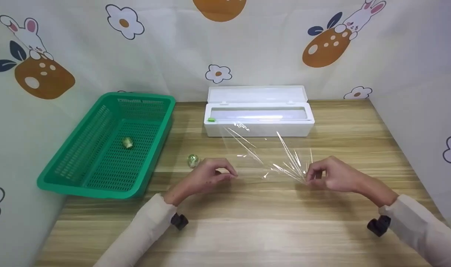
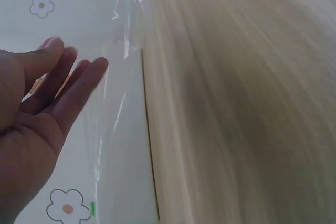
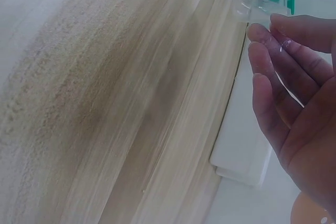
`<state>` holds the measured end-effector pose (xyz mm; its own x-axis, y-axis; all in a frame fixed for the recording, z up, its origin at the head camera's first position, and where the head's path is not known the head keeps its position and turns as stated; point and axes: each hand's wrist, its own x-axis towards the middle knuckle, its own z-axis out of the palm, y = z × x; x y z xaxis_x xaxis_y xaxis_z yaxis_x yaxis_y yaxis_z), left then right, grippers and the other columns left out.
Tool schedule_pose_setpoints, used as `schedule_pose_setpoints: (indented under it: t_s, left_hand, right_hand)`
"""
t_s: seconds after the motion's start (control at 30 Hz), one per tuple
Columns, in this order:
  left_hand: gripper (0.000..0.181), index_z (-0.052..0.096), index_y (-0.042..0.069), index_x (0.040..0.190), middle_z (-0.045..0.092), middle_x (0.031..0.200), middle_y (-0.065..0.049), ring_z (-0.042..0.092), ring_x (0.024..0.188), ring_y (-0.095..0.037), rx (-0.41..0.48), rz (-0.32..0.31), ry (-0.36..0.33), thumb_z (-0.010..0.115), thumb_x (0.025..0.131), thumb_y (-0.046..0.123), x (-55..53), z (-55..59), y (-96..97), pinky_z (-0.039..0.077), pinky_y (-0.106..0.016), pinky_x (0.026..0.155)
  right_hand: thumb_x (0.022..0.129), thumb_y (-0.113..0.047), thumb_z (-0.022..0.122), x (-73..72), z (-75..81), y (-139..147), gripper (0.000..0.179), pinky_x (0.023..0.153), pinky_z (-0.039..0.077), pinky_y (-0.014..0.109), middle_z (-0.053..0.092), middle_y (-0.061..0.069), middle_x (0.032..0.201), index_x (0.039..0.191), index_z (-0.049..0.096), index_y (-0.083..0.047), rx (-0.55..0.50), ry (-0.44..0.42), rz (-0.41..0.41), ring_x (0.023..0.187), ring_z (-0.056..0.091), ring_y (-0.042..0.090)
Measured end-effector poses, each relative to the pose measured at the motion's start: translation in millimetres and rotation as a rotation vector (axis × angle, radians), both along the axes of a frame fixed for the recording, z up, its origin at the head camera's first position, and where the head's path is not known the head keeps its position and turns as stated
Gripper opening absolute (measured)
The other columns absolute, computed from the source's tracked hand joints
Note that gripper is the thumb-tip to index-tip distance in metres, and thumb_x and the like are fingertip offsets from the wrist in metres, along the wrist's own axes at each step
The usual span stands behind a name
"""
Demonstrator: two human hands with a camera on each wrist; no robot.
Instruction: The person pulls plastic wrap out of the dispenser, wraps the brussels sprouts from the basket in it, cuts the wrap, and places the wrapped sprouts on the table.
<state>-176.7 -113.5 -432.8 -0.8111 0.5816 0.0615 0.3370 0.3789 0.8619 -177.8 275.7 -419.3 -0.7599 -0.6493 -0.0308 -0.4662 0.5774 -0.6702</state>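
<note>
A sheet of clear cling film (image 1: 264,155) stretches from the white dispenser box (image 1: 258,129) toward me, with shiny creases fanning out from its near right corner. My right hand (image 1: 332,174) pinches that corner between thumb and fingers. At the near left edge of the film, my left hand (image 1: 210,174) has thumb and forefinger tips pinched together on it. In the left wrist view, the film hangs past the fingers of my left hand (image 2: 52,87). Just behind my left hand, a small shiny gold-green ball (image 1: 193,160) lies on the table.
To the left stands a green plastic basket (image 1: 143,185) with a small gold object (image 1: 127,142) inside. The dispenser's lid (image 1: 257,94) is raised at the back, and a green slider (image 1: 211,119) sits at its left front. A patterned cloth (image 1: 169,48) hangs behind the wooden table (image 1: 255,230).
</note>
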Motion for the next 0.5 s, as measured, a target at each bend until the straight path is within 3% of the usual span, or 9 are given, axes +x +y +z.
schedule_pose_setpoints:
  t_s: [0.37, 0.5]
  left_hand:
    - [0.009, 0.077, 0.010, 0.096, 0.076, 0.093, -0.003, 0.065, 0.089, -0.011, -0.154, 0.053, -0.002, 0.073, 0.088, 0.006, 3.2, -22.4, -50.8, 0.058, -0.027, 0.085]
    - [0.009, 0.078, 0.007, 0.096, 0.077, 0.092, -0.005, 0.066, 0.085, -0.011, -0.185, 0.017, 0.047, 0.073, 0.088, 0.005, 5.1, -29.6, -57.1, 0.056, -0.023, 0.079]
  right_hand:
    - [0.085, -0.005, 0.073, -1.7, -5.7, 7, 0.009, 0.068, 0.055, 0.025, 0.075, -0.001, 0.082, 0.084, 0.074, -0.014, 0.017, -0.048, 0.015, 0.071, 0.063, 0.004]
    - [0.084, -0.001, 0.072, -1.6, -11.4, 5, 0.012, 0.070, 0.056, 0.024, 0.075, 0.000, 0.083, 0.086, 0.074, -0.013, 0.008, -0.077, 0.048, 0.073, 0.064, 0.006]
